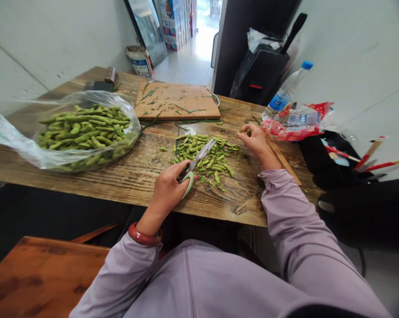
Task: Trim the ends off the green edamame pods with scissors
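My left hand (169, 185) is closed around the pale green handles of a pair of scissors (202, 155). Their blades point up and to the right, over a loose pile of green soybean pods (210, 165) on the wooden table. To the right of that pile is my right hand (255, 139), its fingers curled together just above the tabletop. A small dark greenish bit shows at its fingertips, too little to name. On the left, a clear plastic bag (133, 128) lies open, filled with many more soybean pods (86, 128).
A wooden cutting board (179, 99) with green scraps lies at the table's (146, 176) back edge. At the right stand a water bottle (282, 95) and a red plastic packet (295, 126), beside wooden sticks (283, 161). A bucket (138, 62) and a black bin (260, 73) are beyond.
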`<state>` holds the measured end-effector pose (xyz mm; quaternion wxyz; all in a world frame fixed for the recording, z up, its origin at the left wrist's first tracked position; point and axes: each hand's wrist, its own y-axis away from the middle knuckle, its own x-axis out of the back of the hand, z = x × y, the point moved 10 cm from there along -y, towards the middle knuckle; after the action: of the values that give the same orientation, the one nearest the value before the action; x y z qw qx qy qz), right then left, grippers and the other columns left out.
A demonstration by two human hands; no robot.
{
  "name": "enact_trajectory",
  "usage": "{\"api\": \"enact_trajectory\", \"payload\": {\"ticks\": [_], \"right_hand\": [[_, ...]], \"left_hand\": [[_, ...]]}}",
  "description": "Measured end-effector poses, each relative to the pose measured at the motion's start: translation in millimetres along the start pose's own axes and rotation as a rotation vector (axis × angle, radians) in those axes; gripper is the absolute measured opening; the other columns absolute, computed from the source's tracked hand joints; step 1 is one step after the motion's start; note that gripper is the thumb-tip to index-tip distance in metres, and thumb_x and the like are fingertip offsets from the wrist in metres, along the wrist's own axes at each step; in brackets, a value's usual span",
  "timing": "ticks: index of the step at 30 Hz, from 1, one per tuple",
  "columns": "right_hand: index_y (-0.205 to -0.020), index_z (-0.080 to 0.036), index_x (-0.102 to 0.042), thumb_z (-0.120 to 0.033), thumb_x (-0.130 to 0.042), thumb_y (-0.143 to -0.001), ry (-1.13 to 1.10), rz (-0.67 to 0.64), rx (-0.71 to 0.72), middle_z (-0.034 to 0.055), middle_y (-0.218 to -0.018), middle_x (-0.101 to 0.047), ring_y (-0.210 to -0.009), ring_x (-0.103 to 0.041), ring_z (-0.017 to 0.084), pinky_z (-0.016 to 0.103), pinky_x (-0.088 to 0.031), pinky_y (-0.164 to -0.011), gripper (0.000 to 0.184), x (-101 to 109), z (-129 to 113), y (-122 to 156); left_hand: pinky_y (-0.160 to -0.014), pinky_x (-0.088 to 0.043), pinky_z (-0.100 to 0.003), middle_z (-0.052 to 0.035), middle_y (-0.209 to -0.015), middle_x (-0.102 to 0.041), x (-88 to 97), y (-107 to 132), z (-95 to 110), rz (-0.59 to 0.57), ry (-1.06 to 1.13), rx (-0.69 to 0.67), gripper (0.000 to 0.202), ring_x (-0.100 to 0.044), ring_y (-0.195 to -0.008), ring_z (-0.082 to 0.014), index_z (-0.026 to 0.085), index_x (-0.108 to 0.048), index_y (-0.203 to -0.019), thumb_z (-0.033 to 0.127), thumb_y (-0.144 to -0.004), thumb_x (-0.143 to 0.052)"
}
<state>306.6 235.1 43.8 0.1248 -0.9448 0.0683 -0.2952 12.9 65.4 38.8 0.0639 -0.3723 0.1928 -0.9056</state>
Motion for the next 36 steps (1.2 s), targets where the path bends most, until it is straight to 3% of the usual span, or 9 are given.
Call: {"api": "enact_trajectory", "payload": {"ticks": [3, 7, 11, 15, 21, 28, 36], "right_hand": [[-0.079, -0.021, -0.056, -0.033, -0.069, -0.074, -0.248, -0.063, -0.08, -0.0075, -0.059, -0.044, -0.055, -0.037, 0.01, 0.024, -0.03, -0.053, 0.019, -6.9, -0.5, 6.2], [-0.08, -0.023, -0.052, -0.047, -0.072, -0.073, -0.47, -0.253, -0.192, -0.0088, -0.058, -0.039, -0.048, -0.03, 0.008, 0.022, -0.02, -0.043, 0.032, -34.6, -15.2, 32.0], [-0.084, -0.023, -0.052, -0.053, -0.073, -0.076, -0.488, -0.418, -0.123, -0.0075, -0.063, -0.043, -0.05, -0.035, 0.008, 0.021, -0.026, -0.042, 0.037, -57.5, -45.3, 56.4], [-0.086, -0.023, -0.052, -0.055, -0.07, -0.081, -0.46, -0.475, -0.089, -0.0071, -0.063, -0.045, -0.051, -0.036, 0.008, 0.021, -0.028, -0.043, 0.037, -66.8, -56.2, 68.2], [-0.091, -0.02, -0.059, -0.052, -0.073, -0.077, -0.494, -0.457, -0.055, -0.0011, -0.075, -0.064, -0.055, -0.039, 0.008, 0.023, -0.031, -0.048, 0.038, -68.6, -61.4, 74.8], [-0.083, -0.019, -0.071, -0.047, -0.078, -0.071, -0.463, -0.371, 0.002, 0.0004, -0.075, -0.066, -0.068, -0.053, 0.013, 0.028, -0.042, -0.065, 0.031, -63.4, -68.5, 82.2], [-0.087, -0.021, -0.072, -0.049, -0.074, -0.078, -0.437, -0.283, 0.064, -0.001, -0.072, -0.064, -0.067, -0.052, 0.014, 0.028, -0.041, -0.065, 0.03, -56.3, -69.7, 85.7]], "left_hand": [[-0.095, -0.054, -0.032, -0.0091, -0.119, -0.078, -0.4, -0.1, -1.0, 0.0, 0.002, 0.008, 0.041, -0.072, -0.106, -0.0233, 0.02, -0.072, -0.123, 0.034, -0.085, -0.074], [-0.096, -0.054, -0.032, -0.0096, -0.12, -0.078, -1.0, 0.0, -1.3, -0.001, 0.012, 0.003, 0.041, -0.072, -0.107, -0.0234, 0.018, -0.072, -0.122, 0.033, -0.084, -0.074], [-0.097, -0.054, -0.032, -0.0093, -0.12, -0.078, -0.7, 0.7, -2.9, 0.006, 0.021, 0.012, 0.041, -0.072, -0.107, -0.0227, 0.019, -0.072, -0.123, 0.034, -0.084, -0.073], [-0.096, -0.055, -0.031, -0.0095, -0.119, -0.078, -0.6, 1.2, -3.1, 0.014, 0.049, 0.019, 0.043, -0.072, -0.106, -0.0224, 0.018, -0.072, -0.123, 0.036, -0.084, -0.074], [-0.097, -0.056, -0.032, -0.0097, -0.12, -0.077, 0.4, 1.1, -2.4, 0.014, 0.058, 0.028, 0.043, -0.072, -0.107, -0.023, 0.019, -0.073, -0.123, 0.033, -0.083, -0.075], [-0.096, -0.056, -0.031, -0.0082, -0.119, -0.078, 0.8, 0.5, -2.6, 0.012, 0.096, 0.052, 0.043, -0.073, -0.106, -0.0216, 0.02, -0.073, -0.122, 0.031, -0.081, -0.077], [-0.098, -0.056, -0.034, -0.0085, -0.121, -0.077, -2.0, -1.4, 1.8, -0.016, 0.136, 0.031, 0.047, -0.071, -0.107, -0.0223, 0.02, -0.071, -0.125, 0.034, -0.08, -0.077]]}}
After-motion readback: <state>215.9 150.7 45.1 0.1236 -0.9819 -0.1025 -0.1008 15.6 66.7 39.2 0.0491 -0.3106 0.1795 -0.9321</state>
